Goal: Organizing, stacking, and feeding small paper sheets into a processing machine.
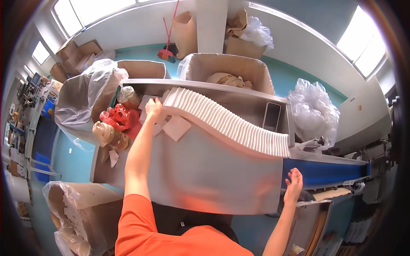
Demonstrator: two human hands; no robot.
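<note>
A long, curving row of thin white folded pieces, set on edge face to face, runs across the metal table. At the row's left end is my left hand, its fingers curled closed beside loose white squares. Whatever those fingers grip, if anything, is hidden. My right hand hovers at the table's right side near a blue conveyor belt. Its fingers are apart and nothing is in them.
Left on the table are a tan bottle, a red plastic bag and a jar. A phone lies behind the row. Lined boxes stand beyond the far edge; clear bags bulge at the right.
</note>
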